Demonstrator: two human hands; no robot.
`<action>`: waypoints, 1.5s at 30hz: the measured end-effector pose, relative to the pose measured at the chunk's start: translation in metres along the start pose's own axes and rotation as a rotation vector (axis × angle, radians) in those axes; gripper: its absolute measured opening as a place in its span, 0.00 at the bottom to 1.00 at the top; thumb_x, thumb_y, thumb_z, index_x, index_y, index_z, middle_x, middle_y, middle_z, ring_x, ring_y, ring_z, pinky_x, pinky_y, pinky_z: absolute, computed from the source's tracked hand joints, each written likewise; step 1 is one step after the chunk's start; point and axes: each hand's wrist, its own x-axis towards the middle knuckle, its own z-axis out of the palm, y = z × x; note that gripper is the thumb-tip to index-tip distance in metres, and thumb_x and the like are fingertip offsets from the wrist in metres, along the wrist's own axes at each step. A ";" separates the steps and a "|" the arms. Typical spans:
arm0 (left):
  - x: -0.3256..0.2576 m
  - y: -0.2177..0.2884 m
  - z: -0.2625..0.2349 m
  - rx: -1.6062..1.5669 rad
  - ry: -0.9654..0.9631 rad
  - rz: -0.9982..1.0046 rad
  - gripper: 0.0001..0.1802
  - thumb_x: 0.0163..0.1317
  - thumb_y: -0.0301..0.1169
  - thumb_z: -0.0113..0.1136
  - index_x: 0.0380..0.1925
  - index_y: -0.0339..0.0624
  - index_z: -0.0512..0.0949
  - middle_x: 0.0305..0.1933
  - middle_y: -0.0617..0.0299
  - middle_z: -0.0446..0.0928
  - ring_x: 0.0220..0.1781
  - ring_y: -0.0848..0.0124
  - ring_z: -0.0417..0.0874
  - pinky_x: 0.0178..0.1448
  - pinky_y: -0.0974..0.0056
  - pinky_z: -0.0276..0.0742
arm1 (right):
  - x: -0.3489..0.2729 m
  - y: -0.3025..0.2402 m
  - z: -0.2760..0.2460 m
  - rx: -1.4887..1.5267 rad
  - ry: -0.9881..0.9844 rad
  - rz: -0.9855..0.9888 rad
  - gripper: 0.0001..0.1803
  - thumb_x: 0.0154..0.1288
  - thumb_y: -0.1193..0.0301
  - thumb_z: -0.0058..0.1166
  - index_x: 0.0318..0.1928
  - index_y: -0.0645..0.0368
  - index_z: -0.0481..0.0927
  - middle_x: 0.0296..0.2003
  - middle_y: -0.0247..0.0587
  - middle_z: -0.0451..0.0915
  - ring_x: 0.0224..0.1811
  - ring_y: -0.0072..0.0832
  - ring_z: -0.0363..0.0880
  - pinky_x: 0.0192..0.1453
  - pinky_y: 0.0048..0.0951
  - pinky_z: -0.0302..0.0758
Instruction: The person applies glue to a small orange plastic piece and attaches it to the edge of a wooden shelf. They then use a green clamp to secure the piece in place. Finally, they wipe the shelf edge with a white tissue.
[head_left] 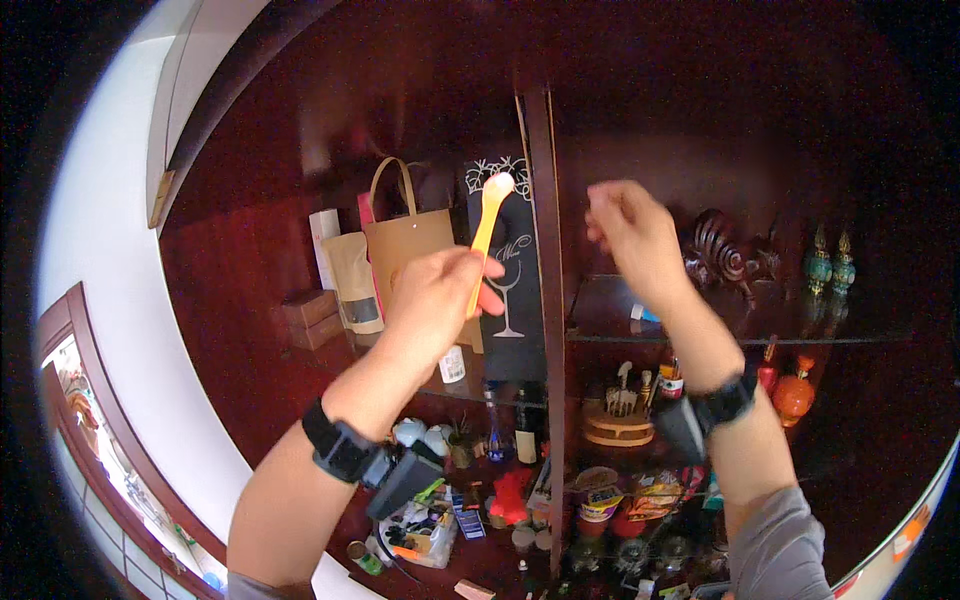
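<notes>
My left hand (pixel 440 295) is closed around a slim yellow-orange handle with a pale, rounded end (pixel 487 225), held upright; its exact kind I cannot make out. Behind it stands a black board with a white wine-glass drawing (pixel 510 300). My right hand (pixel 637 235) is raised to the right of the cabinet's middle post, its fingers curled together. Whatever those fingers hold, if anything, is hidden. Just below the left hand is a small white container with a label (pixel 453 364). Beneath the right hand lies a small blue and white item (pixel 643 314).
The dark wooden cabinet has a central post (pixel 548 420) and glass shelves. A brown paper bag (pixel 425 238) stands left. To the right are a dark carved ornament (pixel 725 255), two teal ornaments (pixel 831 270), a knife-and-fork stand (pixel 618 420) and an orange bottle (pixel 795 393). Lower shelves hold bottles and packets.
</notes>
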 end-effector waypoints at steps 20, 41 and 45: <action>0.069 0.055 0.009 0.331 0.112 0.190 0.16 0.56 0.36 0.45 0.29 0.39 0.79 0.17 0.62 0.74 0.20 0.76 0.72 0.28 0.72 0.66 | 0.135 0.016 0.027 -0.255 -0.121 0.067 0.24 0.55 0.52 0.49 0.31 0.65 0.80 0.32 0.57 0.78 0.38 0.49 0.76 0.44 0.40 0.71; 0.086 0.072 0.016 0.638 0.218 0.291 0.16 0.55 0.37 0.46 0.28 0.39 0.80 0.15 0.60 0.75 0.19 0.72 0.76 0.27 0.66 0.69 | 0.091 0.006 0.028 -0.282 -0.088 -0.022 0.22 0.57 0.57 0.48 0.42 0.63 0.78 0.38 0.58 0.76 0.43 0.48 0.75 0.50 0.38 0.70; 0.085 0.075 0.016 0.661 0.232 0.297 0.15 0.55 0.37 0.47 0.28 0.39 0.81 0.15 0.61 0.75 0.19 0.73 0.75 0.27 0.66 0.69 | 0.092 0.014 0.029 -0.325 -0.083 -0.040 0.24 0.57 0.56 0.49 0.46 0.64 0.76 0.41 0.58 0.76 0.46 0.46 0.74 0.52 0.36 0.70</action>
